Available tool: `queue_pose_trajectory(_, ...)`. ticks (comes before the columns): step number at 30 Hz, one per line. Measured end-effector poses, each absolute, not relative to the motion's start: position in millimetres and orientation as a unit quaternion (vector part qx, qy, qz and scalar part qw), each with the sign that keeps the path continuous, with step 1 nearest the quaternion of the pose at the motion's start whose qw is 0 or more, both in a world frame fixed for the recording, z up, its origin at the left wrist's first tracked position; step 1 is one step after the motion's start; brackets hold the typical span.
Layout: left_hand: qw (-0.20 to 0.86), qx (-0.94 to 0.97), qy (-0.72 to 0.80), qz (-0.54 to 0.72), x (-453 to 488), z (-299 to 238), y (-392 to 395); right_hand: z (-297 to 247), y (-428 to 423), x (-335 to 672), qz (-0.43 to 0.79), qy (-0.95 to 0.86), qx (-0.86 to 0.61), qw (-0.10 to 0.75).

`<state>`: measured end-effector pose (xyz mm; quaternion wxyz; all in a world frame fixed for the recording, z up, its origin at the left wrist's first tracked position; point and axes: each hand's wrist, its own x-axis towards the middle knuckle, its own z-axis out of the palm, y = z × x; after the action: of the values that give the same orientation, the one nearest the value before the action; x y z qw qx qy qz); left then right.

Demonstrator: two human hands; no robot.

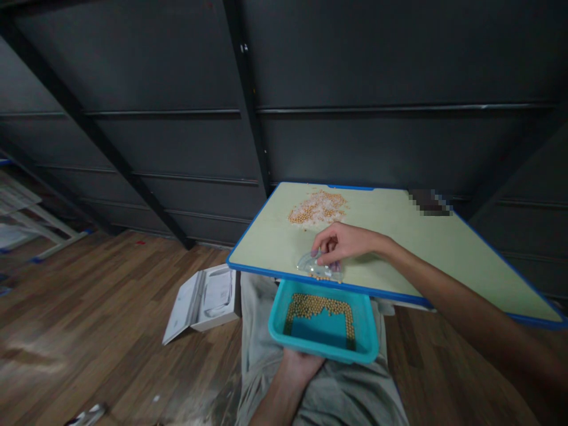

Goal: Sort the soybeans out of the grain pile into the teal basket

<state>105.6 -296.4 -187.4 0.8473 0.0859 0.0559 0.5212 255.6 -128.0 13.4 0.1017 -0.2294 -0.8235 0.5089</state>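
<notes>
My right hand (338, 244) rests near the front edge of a pale table with a blue rim (248, 269), fingers curled on a small clear plastic piece (316, 266) with a few yellow beans under it. A pile of yellow beans mixed with white grains (318, 208) lies further back on the table. Below the table edge, my left hand (298, 365) grips the underside of a turquoise tray (366, 331) over my lap. A layer of yellow beans (315, 306) covers the tray's far half.
An open white box (205, 302) lies on the wooden floor to the left of my legs. Dark metal wall panels and slanted beams stand behind the table. White frames sit at the far left.
</notes>
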Motion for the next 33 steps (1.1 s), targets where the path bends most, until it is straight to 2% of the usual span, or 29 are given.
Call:
queue_pose_trajectory(5, 0.849, 0.088, 0.052, 0.518, 107, -181, -296, 16, -129, 252, 0.516, -0.814, -0.229, 0.134)
queue_pose_trajectory(8, 0.849, 0.092, 0.043, 0.519, 108, -178, -295, 15, -122, 252, 0.46, -0.814, -0.264, 0.236)
queue_pose_trajectory(11, 0.848, 0.093, 0.04, 0.521, 109, -180, -295, 12, -110, 252, 0.344, -0.812, -0.304, 0.36)
queue_pose_trajectory(14, 0.846, 0.082, 0.056, 0.524, 108, -185, -296, 7, -96, 255, 0.266, -0.795, -0.335, 0.43)
queue_pose_trajectory(20, 0.84, 0.07, 0.082, 0.531, 109, -185, -296, -10, -81, 261, 0.167, -0.806, -0.375, 0.426)
queue_pose_trajectory(25, 0.826, 0.092, 0.056, 0.553, 107, -182, -294, -12, -89, 256, 0.189, -0.818, -0.363, 0.404)
queue_pose_trajectory(33, 0.809, 0.08, 0.038, 0.581, 107, -181, -293, -8, -98, 251, 0.092, -0.865, -0.327, 0.37)
